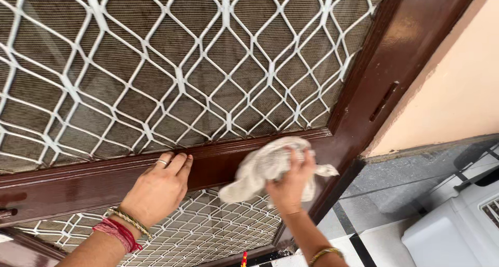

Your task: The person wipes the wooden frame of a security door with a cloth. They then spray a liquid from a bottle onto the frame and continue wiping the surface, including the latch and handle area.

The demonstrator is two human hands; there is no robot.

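Head view, looking down along a door.

Nearest: two forearms enter from the bottom edge. Left wrist carries a red thread band and a thin gold bangle; right wrist carries a gold bangle.

Left hand: laid flat on the brown wooden crossbar of the door, fingers held together and curled over the bar's upper edge, a ring on one finger. Holds nothing; bears on the wood only.

Right hand: fingers closed in a bunch around a cloth, pressing it against the crossbar close to where the bar meets the upright door stile.

Cloth: off-white to pale grey, thin, crumpled into loose folds. One lobe hangs left and down past the bar; a small tail sticks out to the right of the fingers. It covers part of the bar between the two hands, nearer the right one.

No containers seen in frame.

Farther: white diamond-pattern metal grille over dark mesh fills the upper panel; a finer white grille fills the panel below the bar. Wood is glossy, dark reddish brown. Slot-shaped recess in the stile, upper right.

Farthest right: peach wall, grey floor strip, white moulded plastic unit at lower right corner.
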